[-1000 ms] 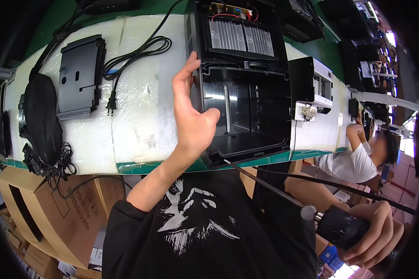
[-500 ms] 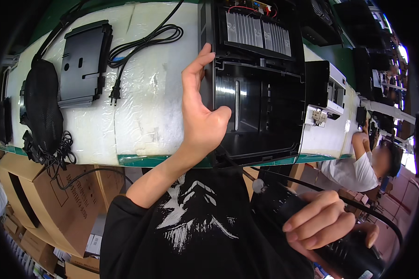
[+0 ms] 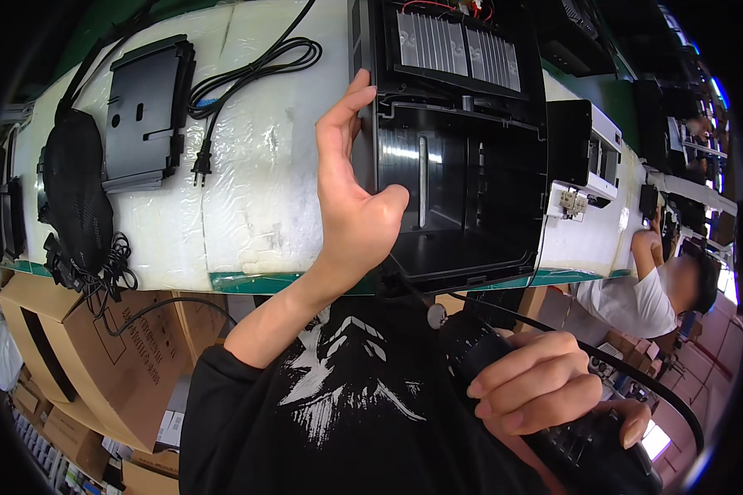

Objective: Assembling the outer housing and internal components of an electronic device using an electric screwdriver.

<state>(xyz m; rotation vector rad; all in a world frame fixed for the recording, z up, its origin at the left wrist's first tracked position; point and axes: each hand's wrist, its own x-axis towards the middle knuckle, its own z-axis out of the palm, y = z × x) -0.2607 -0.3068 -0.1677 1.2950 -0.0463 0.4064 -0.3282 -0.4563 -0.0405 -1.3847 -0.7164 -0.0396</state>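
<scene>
A black plastic casing (image 3: 512, 198) stands on the table with its hollow inside facing me. My left hand (image 3: 359, 206) grips its left wall, fingers along the outer side and thumb bent over the edge. Finned metal heat sinks (image 3: 431, 45) sit in the casing's upper section, with red wires above them. At the lower right, my right hand (image 3: 545, 384) is wrapped round a black electric screwdriver (image 3: 470, 342). Its round light-coloured nose points up and left, and its thin shaft reaches the casing's lower front edge. Whether the tip meets a screw is too small to tell.
Left on the white-wrapped table (image 3: 256, 214) lie a dark panel (image 3: 144, 115), a coiled plug cord (image 3: 260, 78) and a black mesh bundle (image 3: 78, 181). A white-and-black part (image 3: 607, 157) stands right. Cardboard boxes (image 3: 107, 355) are below; a co-worker (image 3: 627, 301) is far right.
My right hand and the electric screwdriver have moved left and slightly up, toward the casing. My left hand keeps its grip on the casing wall. The view has shifted slightly.
</scene>
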